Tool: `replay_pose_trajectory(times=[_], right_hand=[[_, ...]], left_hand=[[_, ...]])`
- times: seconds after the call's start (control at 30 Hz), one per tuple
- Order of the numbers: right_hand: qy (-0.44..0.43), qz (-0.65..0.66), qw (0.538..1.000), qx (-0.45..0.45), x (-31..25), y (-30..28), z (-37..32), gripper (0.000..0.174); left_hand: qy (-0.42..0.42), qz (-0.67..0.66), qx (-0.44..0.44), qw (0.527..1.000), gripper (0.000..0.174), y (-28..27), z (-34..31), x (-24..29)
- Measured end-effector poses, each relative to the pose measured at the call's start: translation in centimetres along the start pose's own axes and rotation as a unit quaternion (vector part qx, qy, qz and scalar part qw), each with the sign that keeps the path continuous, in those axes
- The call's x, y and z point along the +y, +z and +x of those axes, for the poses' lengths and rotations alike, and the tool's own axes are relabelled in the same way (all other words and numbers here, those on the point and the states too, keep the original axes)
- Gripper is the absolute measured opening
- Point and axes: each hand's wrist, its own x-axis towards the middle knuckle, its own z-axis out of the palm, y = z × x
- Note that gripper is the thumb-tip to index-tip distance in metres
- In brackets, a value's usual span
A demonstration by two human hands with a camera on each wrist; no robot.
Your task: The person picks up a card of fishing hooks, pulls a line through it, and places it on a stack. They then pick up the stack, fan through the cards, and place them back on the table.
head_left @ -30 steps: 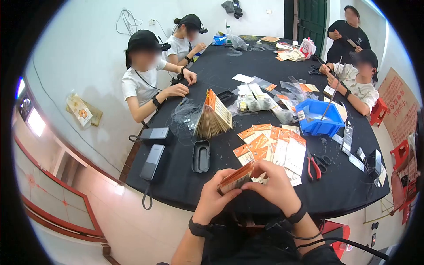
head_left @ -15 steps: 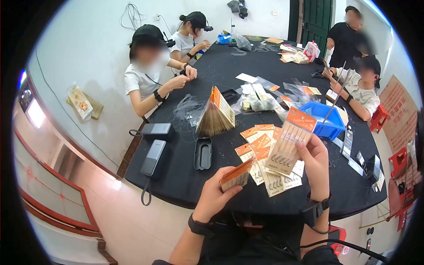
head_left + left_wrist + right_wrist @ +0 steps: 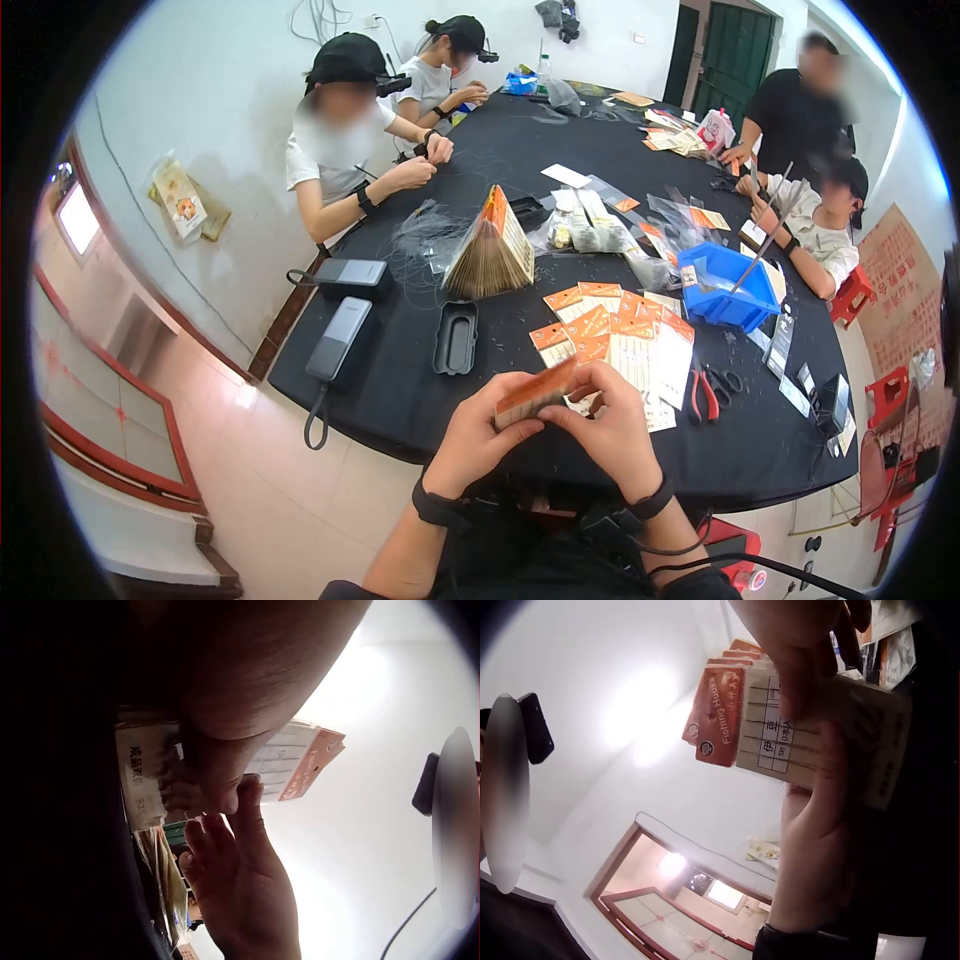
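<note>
In the head view my left hand (image 3: pixel 480 430) grips a small stack of orange-topped hook cards (image 3: pixel 535 395), its thumb across the front. My right hand (image 3: pixel 615 425) pinches the stack's right side, fingers bent. The left wrist view shows the left thumb over the cards (image 3: pixel 277 761), the right hand (image 3: pixel 251 900) meeting them from below. Seen from the right wrist, several "Fishing Hooks" cards (image 3: pixel 720 716) fan slightly apart in the left hand (image 3: pixel 810 855), with the right hand (image 3: pixel 802 645) above. Loose cards (image 3: pixel 590 335) lie spread on the black table (image 3: pixel 400 410) beyond the hands.
A fanned card bundle (image 3: pixel 490 255) stands beyond an open black case (image 3: pixel 457 338). Power banks (image 3: pixel 340 335) lie at left. A blue bin (image 3: pixel 728 290), red-handled pliers (image 3: pixel 706 392) and scissors (image 3: pixel 728 380) are at right. Other people sit or stand around the table.
The right hand has come back left from over the loose cards to the stack. The card it held up half a second ago is no longer raised. The left hand keeps its grip.
</note>
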Motion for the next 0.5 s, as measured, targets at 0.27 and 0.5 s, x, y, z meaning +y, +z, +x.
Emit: replay_pose_trajectory(times=[0.27, 0.5], right_hand=[[0.01, 0.018, 1.0, 0.018, 1.6, -1.6, 0.9, 0.015], [0.055, 0.177, 0.976, 0.116, 3.4, -7.4, 2.0, 0.03]], left_hand=[[0.01, 0.024, 0.005, 1.0, 0.046, -0.1, -0.1, 0.0], [0.015, 0.035, -0.012, 0.999, 0.046, -0.3, 0.0, -0.1]])
